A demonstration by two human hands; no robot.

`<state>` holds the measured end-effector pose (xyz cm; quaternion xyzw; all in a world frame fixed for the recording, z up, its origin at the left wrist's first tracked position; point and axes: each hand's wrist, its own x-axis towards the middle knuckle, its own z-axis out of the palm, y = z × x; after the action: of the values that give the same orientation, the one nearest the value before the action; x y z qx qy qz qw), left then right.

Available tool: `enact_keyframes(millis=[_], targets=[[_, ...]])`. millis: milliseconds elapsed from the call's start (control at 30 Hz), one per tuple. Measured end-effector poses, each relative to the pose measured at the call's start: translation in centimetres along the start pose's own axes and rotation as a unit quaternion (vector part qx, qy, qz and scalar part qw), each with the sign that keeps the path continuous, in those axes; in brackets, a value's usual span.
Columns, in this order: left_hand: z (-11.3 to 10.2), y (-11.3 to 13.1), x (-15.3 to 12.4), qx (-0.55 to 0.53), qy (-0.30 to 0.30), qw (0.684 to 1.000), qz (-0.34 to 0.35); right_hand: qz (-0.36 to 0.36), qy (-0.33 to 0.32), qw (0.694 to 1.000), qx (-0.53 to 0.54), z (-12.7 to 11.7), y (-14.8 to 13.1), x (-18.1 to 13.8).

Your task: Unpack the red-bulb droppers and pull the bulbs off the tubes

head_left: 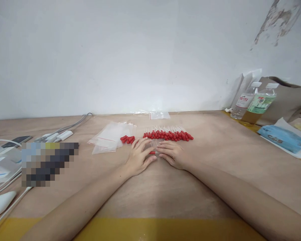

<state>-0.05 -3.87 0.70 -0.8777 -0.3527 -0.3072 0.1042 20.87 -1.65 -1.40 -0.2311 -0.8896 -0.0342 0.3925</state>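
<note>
The left hand (139, 158) is lying flat on the table (215, 157) with its fingers loosely spread. The right hand (172, 154) is lying the same way, facing it. Their fingertips are meeting over a small clear bag (154, 146), pressing on it rather than pinching it. The bag is sitting between the two hands, just in front of the long row of red-tipped sticks (168, 135), with one red tip showing at its near edge.

I think the slick plastic could slide under flat fingers and let whatever is inside slip out of the mouth. I cannot tell whether the mouth is sealed. A push forward would also nudge the bag into the row just beyond it and scatter the neat line. The smaller cluster of red tips (127, 139) is lying by the left fingertips, touching the pile of empty zip bags (109, 138), and a sweeping wrist could drag both. The bottles (253, 100) are standing well apart on the right.
</note>
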Motion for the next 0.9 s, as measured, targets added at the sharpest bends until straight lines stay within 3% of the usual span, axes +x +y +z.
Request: enact_keyframes(millis=[367, 900], targets=[[0.4, 0.4, 0.4, 0.03, 0.008, 0.999, 0.04, 0.003, 0.005, 1.0, -0.024, 0.0, -0.4, 0.1], [-0.8, 0.9, 0.5, 0.015, -0.092, 0.995, 0.033, -0.098, -0.011, 0.995, -0.023, -0.3, -0.5, -0.1]])
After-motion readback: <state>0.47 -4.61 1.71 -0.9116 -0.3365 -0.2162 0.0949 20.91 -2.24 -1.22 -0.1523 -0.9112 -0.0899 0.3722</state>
